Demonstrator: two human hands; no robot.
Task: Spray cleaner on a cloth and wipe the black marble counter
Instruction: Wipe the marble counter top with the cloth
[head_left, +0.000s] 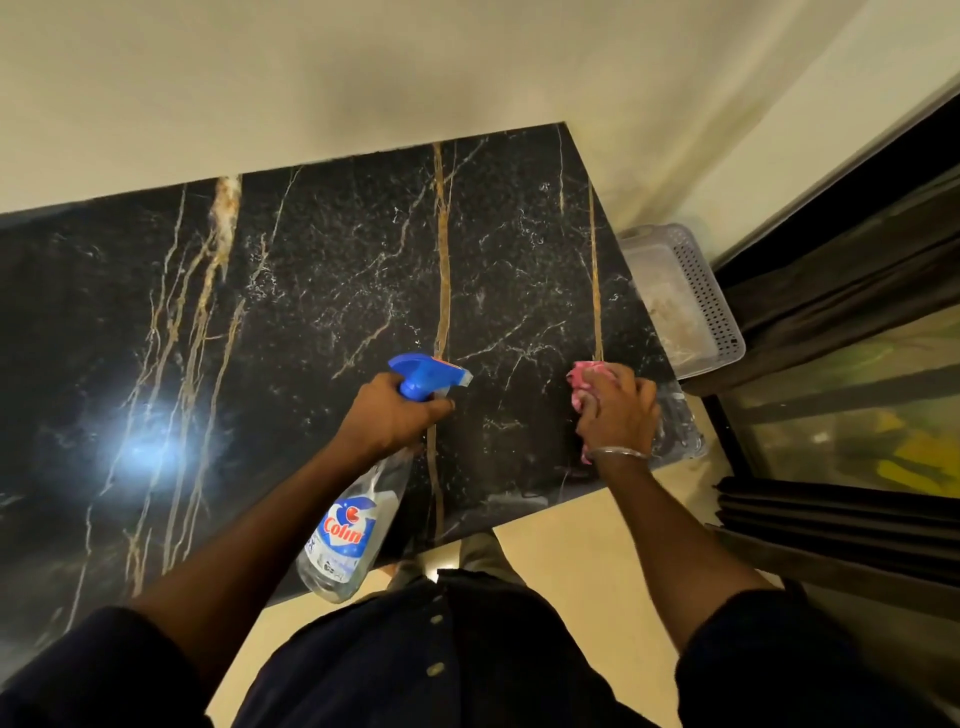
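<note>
A black marble counter with gold and white veins fills the left and middle of the head view. My left hand grips the neck of a clear spray bottle with a blue trigger head, held tilted above the counter's near edge, its nozzle pointing right. My right hand is closed around a bunched pink cloth, held over the counter's near right corner, level with the nozzle and a short gap away from it.
A cream wall runs along the counter's far side. A grey perforated plastic basket stands beyond the counter's right end. Dark window frames and glass are on the right. Beige floor lies below.
</note>
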